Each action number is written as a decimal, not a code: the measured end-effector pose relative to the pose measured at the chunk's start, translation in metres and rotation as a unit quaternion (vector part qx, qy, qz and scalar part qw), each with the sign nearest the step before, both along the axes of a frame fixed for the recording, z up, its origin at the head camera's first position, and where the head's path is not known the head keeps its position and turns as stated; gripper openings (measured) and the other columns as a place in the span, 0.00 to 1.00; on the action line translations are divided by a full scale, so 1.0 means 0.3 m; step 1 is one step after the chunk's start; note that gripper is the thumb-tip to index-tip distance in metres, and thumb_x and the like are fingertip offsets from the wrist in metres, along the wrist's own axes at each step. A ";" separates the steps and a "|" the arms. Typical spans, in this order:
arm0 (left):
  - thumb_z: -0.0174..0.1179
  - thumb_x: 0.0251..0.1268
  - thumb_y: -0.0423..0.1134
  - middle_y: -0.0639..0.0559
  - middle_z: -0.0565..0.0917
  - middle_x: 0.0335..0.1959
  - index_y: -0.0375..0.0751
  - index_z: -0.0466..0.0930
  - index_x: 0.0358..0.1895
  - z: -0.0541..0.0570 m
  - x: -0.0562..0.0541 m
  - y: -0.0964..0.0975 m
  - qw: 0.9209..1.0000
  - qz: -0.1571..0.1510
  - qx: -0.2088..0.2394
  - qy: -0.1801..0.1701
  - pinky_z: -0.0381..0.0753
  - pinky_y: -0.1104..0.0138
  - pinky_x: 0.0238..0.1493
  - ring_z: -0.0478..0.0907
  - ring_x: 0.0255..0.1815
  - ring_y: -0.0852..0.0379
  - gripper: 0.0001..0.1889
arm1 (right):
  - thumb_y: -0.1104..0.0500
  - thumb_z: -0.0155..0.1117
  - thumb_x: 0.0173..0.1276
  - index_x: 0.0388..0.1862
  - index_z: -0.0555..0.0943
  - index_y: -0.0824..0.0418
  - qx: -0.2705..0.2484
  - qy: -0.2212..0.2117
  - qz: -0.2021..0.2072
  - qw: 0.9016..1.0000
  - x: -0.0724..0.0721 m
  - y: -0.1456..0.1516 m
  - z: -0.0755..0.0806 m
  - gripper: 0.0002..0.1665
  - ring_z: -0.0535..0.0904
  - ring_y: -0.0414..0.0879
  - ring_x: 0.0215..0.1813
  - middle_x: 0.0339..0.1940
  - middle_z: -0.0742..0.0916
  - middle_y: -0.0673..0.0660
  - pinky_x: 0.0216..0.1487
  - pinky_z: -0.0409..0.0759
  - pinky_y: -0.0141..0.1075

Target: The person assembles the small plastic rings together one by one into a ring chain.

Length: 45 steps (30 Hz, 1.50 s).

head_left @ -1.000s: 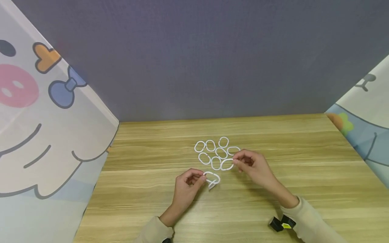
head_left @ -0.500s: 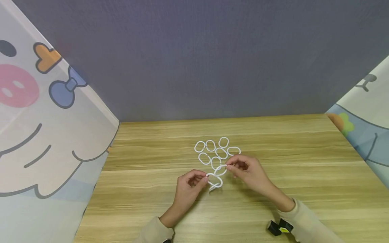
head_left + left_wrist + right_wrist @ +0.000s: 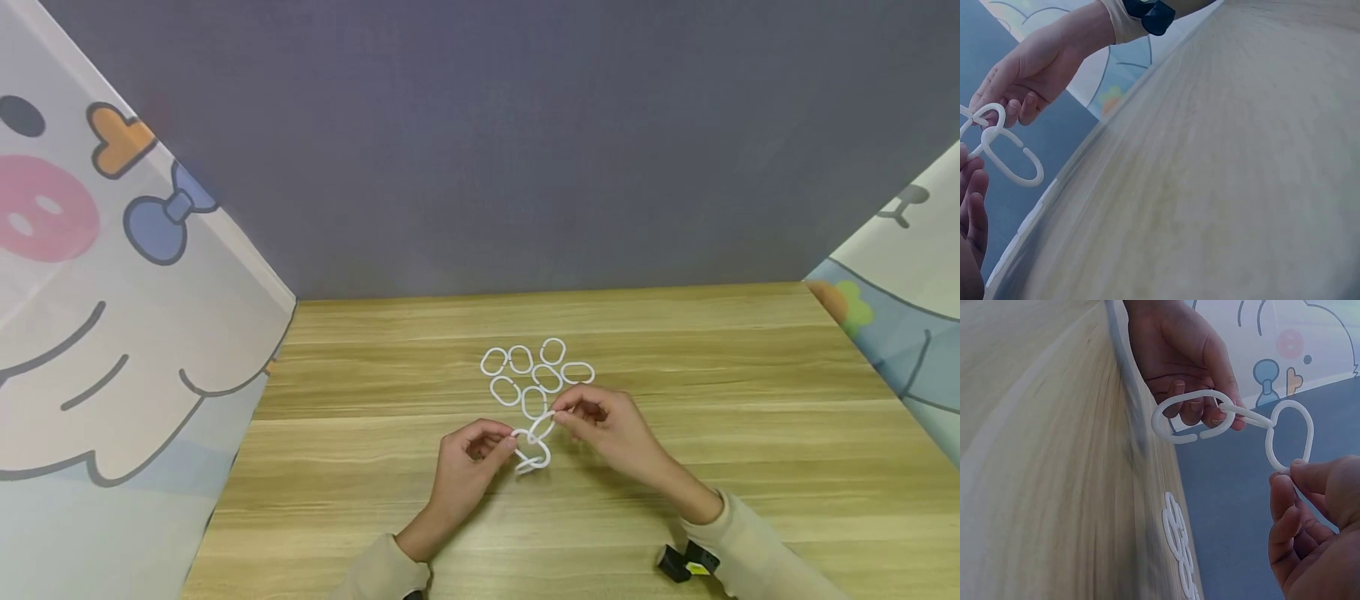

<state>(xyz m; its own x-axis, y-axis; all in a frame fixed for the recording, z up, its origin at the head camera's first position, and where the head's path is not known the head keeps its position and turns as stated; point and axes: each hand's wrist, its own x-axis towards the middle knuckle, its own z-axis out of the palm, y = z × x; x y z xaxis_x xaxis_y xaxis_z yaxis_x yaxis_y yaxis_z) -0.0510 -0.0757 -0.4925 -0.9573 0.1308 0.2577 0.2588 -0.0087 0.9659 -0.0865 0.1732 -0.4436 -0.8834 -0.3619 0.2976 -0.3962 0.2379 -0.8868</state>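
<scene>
Currently: left hand [image 3: 465, 467] is pinching white oval plastic-looking ring [image 3: 1251, 414], second ring [image 3: 1193, 395] dangling; right hand [image 3: 618, 429] is pinching third ring [image 3: 1310, 431], apparently linking it between hands; next probably calling for steady turning; worktop [image 3: 337, 467] bearing loose rings [image 3: 533, 387] beyond.

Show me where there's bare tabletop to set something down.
Bare table lies left of the loose rings, out to its left edge, and right of the right hand. Crowded: mid-table, where that hand and the left hand hold other rings close to the loose ones.
</scene>
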 end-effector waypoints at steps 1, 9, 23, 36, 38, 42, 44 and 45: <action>0.71 0.73 0.26 0.36 0.91 0.34 0.29 0.90 0.44 -0.001 -0.001 0.000 1.000 0.000 0.000 0.002 0.82 0.73 0.34 0.83 0.32 0.65 0.03 | 0.73 0.73 0.73 0.45 0.90 0.61 0.000 0.004 0.000 1.000 0.000 -0.001 -0.002 0.09 0.81 0.50 0.25 0.29 0.86 0.65 0.24 0.80 0.32; 0.71 0.74 0.26 0.36 0.91 0.35 0.29 0.90 0.44 -0.007 -0.005 0.000 1.000 -0.001 -0.001 0.007 0.82 0.73 0.33 0.83 0.32 0.66 0.02 | 0.73 0.74 0.73 0.46 0.90 0.60 0.008 0.015 0.009 1.000 0.001 0.001 -0.009 0.10 0.82 0.51 0.24 0.29 0.88 0.63 0.21 0.78 0.32; 0.71 0.73 0.27 0.35 0.91 0.35 0.29 0.90 0.44 -0.003 -0.003 -0.002 1.000 -0.001 -0.002 -0.015 0.82 0.74 0.34 0.82 0.31 0.65 0.03 | 0.74 0.73 0.73 0.47 0.89 0.61 -0.002 0.026 0.028 0.999 0.002 0.000 -0.037 0.11 0.84 0.45 0.23 0.33 0.90 0.63 0.24 0.85 0.37; 0.70 0.74 0.25 0.34 0.90 0.34 0.27 0.89 0.44 -0.003 -0.007 -0.001 1.000 0.005 0.011 -0.011 0.82 0.75 0.34 0.82 0.32 0.65 0.03 | 0.76 0.73 0.71 0.47 0.87 0.64 0.008 0.031 0.032 0.999 0.006 -0.003 -0.041 0.11 0.83 0.51 0.22 0.27 0.89 0.59 0.19 0.78 0.30; 0.70 0.74 0.26 0.34 0.89 0.34 0.27 0.89 0.45 -0.003 -0.007 -0.003 1.000 0.008 0.011 -0.012 0.82 0.74 0.33 0.82 0.31 0.64 0.03 | 0.76 0.72 0.72 0.47 0.87 0.63 0.007 0.039 0.030 0.999 0.003 0.001 -0.045 0.11 0.82 0.51 0.21 0.26 0.89 0.59 0.19 0.78 0.30; 0.71 0.74 0.26 0.34 0.89 0.33 0.28 0.89 0.45 -0.001 -0.008 -0.004 1.000 0.010 0.014 -0.020 0.83 0.74 0.33 0.83 0.30 0.61 0.03 | 0.75 0.72 0.73 0.47 0.87 0.63 0.006 0.047 0.021 0.999 -0.001 0.007 -0.052 0.11 0.81 0.50 0.21 0.26 0.88 0.56 0.19 0.77 0.30; 0.70 0.74 0.26 0.34 0.89 0.33 0.28 0.89 0.44 -0.004 -0.008 -0.004 1.000 0.009 0.016 -0.023 0.84 0.74 0.33 0.84 0.29 0.60 0.03 | 0.75 0.71 0.74 0.47 0.88 0.63 0.004 0.046 0.020 0.999 -0.001 0.009 -0.052 0.10 0.81 0.50 0.21 0.27 0.88 0.55 0.20 0.78 0.31; 0.70 0.74 0.26 0.34 0.89 0.33 0.28 0.89 0.44 -0.005 -0.008 -0.005 1.000 0.009 0.017 -0.024 0.84 0.74 0.33 0.84 0.29 0.59 0.03 | 0.75 0.71 0.74 0.47 0.88 0.63 0.003 0.043 0.018 0.999 -0.001 0.011 -0.052 0.10 0.81 0.51 0.21 0.27 0.88 0.56 0.20 0.78 0.31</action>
<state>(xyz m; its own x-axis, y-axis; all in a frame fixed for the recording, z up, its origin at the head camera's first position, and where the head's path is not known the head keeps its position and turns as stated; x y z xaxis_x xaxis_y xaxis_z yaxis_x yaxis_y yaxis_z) -0.0534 -0.0771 -0.4940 -0.9708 0.1052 0.2155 0.2127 -0.0379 0.9764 -0.0868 0.1764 -0.4592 -0.8412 -0.3948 0.3694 -0.4787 0.2264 -0.8483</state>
